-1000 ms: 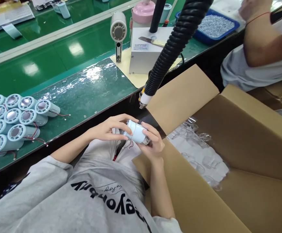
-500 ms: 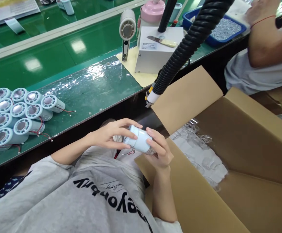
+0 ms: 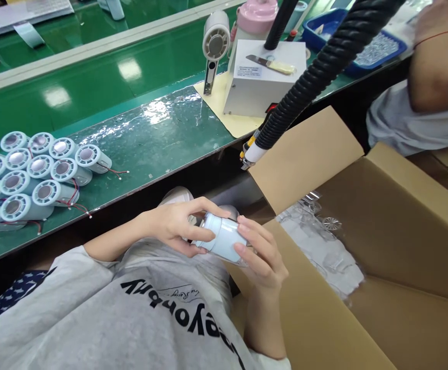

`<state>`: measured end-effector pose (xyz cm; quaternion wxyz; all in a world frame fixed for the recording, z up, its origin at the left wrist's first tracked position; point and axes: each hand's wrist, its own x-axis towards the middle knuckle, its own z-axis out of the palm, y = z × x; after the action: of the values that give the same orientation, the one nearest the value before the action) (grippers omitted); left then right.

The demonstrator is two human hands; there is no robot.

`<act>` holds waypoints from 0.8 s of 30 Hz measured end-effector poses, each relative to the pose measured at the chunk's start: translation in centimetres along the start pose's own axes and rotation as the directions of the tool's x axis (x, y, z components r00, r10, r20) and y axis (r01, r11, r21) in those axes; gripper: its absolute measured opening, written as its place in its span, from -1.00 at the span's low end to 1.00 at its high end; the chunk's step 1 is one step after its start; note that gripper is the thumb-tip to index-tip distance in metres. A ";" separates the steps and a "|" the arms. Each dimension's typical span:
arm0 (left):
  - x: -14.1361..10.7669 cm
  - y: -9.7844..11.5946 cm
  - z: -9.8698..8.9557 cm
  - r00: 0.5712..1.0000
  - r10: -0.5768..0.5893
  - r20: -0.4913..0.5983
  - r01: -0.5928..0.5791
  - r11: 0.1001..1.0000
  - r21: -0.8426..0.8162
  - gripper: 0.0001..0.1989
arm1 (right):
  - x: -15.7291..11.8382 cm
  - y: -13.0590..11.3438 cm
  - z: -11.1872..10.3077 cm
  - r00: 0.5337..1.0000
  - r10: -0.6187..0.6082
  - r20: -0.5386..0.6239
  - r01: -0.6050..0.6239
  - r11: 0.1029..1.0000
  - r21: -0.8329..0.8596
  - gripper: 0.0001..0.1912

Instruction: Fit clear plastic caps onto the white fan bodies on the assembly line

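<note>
Over my lap, a light blue fan housing [image 3: 227, 239] with a clear outer shell lies tilted between both hands. My left hand [image 3: 179, 226] grips its left end, thumb and fingers round the rim. My right hand [image 3: 265, 254] is closed on the right end, fingertips on the upper side. The underside is hidden by my fingers. To the left on the green bench [image 3: 158, 149] stand several similar light blue housings [image 3: 46, 192], round vented ends up, thin red and dark wires trailing from some.
An open cardboard box [image 3: 397, 226] with clear plastic parts [image 3: 324, 252] stands at my right. A black flexible hose [image 3: 316, 77] hangs over it. Behind are a white machine [image 3: 264, 92] with a knife [image 3: 272, 64], a handheld fan [image 3: 215, 43], a blue tray [image 3: 386, 59] and a co-worker's arm [image 3: 435, 67].
The held housing has come slightly lower and to the right with both hands, and my right-hand fingers sit a little differently on it. The whole view has shifted slightly.
</note>
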<state>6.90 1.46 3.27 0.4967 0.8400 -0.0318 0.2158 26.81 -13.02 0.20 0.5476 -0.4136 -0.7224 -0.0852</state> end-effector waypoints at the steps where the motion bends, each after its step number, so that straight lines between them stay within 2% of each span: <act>1: -0.2 0.1 0.0 0.999 -0.029 0.013 0.030 0.999 -0.012 -0.80 | 0.0 -0.1 -0.1 1.000 0.005 0.004 -0.005 1.000 0.006 -0.58; 5: -0.7 0.6 0.3 0.987 -0.155 -0.041 0.152 0.985 -0.077 -0.70 | 0.3 -0.6 -0.1 0.999 0.039 0.010 -0.039 0.999 0.018 -0.64; 7: -0.8 0.8 0.5 0.984 -0.161 -0.078 0.152 0.983 -0.104 -0.66 | 0.5 -0.7 0.0 0.999 0.049 0.012 -0.049 0.998 0.025 -0.66; 11: -0.8 0.8 0.6 0.992 -0.072 -0.107 0.062 0.994 -0.094 -0.77 | 0.9 -0.8 0.1 0.999 0.036 0.002 -0.036 0.998 0.044 -0.66; 14: -0.9 0.5 0.4 0.998 -0.018 -0.055 0.017 1.000 -0.007 -0.84 | 1.1 -0.9 0.2 0.999 0.034 0.005 -0.034 0.998 0.051 -0.69; 18: -1.3 0.1 0.3 1.000 -0.008 0.014 0.006 0.996 0.089 -0.81 | 1.2 -1.0 0.3 0.999 0.031 0.008 -0.031 0.999 0.040 -0.69; 20: -1.5 0.0 0.4 1.000 0.025 -0.010 -0.023 0.991 0.130 -0.81 | 1.1 -1.1 0.3 1.000 0.029 0.011 -0.029 0.999 0.026 -0.67; 24: -1.6 -0.2 0.6 0.980 0.186 -0.071 -0.171 0.969 0.176 -0.82 | 1.0 -0.9 0.4 0.999 0.031 0.012 -0.031 0.999 0.033 -0.65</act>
<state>5.69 0.80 2.17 0.4031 0.8627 -0.0672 0.2978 25.83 -12.91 1.20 0.5515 -0.4160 -0.7203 -0.0622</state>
